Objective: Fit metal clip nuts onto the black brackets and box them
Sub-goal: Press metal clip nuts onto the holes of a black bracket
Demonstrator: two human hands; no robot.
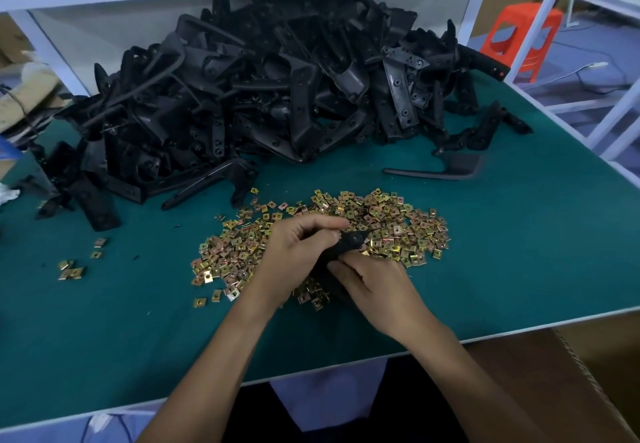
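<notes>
We hold 1 black bracket (349, 241) low over the clip nuts (381, 221), w/ both hands on it. Our left hand (301, 245) is curled tight round its body, prob. to stop it twisting. Our right hand (374, 283) pinches its near end w/ bent fingers; we can't tell if a nut is under them. The nuts lie in 1 flat heap right below, so the next is an easy grab. The big bracket pile (259, 79) sits behind, on the green table (519, 252). A cardboard box (571, 373) waits at our right, below the table edge, prob. for done parts.
</notes>
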